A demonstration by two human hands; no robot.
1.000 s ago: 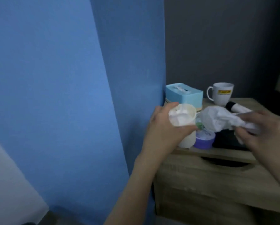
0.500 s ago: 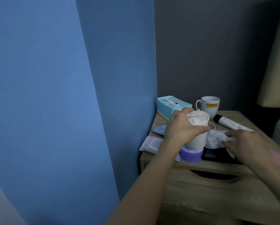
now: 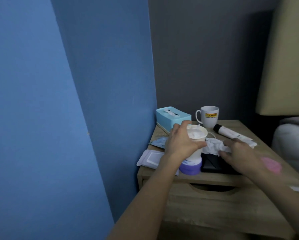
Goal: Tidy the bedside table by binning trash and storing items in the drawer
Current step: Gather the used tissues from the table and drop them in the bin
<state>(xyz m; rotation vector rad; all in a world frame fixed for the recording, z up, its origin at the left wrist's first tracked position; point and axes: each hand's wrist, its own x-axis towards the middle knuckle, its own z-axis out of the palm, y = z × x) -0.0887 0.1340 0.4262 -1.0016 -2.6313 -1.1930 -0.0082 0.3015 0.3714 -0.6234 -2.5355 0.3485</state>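
Left hand [image 3: 180,144] wrapped around tissue-stuffed paper cup [image 3: 196,142] atop purple jar [image 3: 191,166], right hand [image 3: 240,154] fingers pinching crumpled tissue [image 3: 212,146] just beside cup, on bedside table [image 3: 162,173]

The left hand [image 3: 181,144] hides most of the paper cup [image 3: 196,144], so only its rim and lower side show. The right hand [image 3: 240,156] covers part of the crumpled tissue [image 3: 212,147] and the black thing [image 3: 212,164] under it. The counter [image 3: 275,161] is cut off past the right hand.
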